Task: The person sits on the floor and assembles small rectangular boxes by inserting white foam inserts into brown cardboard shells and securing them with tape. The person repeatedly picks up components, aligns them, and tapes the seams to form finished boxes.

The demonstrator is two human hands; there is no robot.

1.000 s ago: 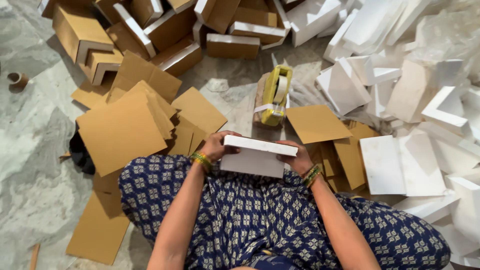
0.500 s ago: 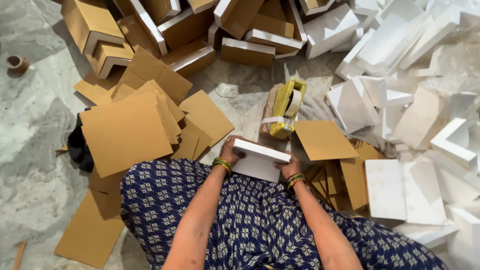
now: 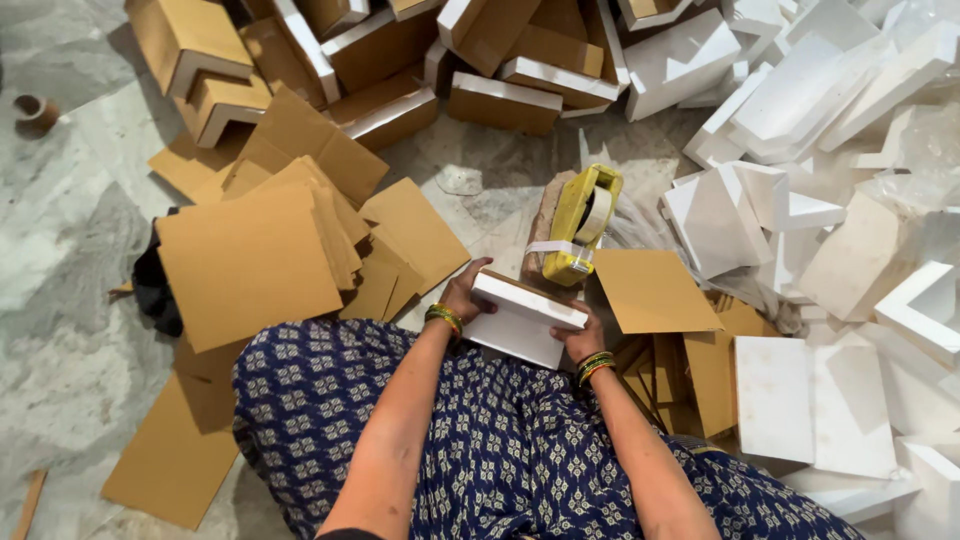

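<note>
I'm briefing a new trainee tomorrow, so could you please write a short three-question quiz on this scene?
1. True or false: both hands grip the white foam block.
2. Which thing stands just beyond the block? A) yellow tape dispenser B) blue bucket C) red scissors
3. On which side of the person does the large stack of brown cardboard sheets lie?

Key
1. True: the left hand holds its left end and the right hand its right end.
2. A, the yellow tape dispenser.
3. On the left, where the brown cardboard sheets cover the floor.
</note>
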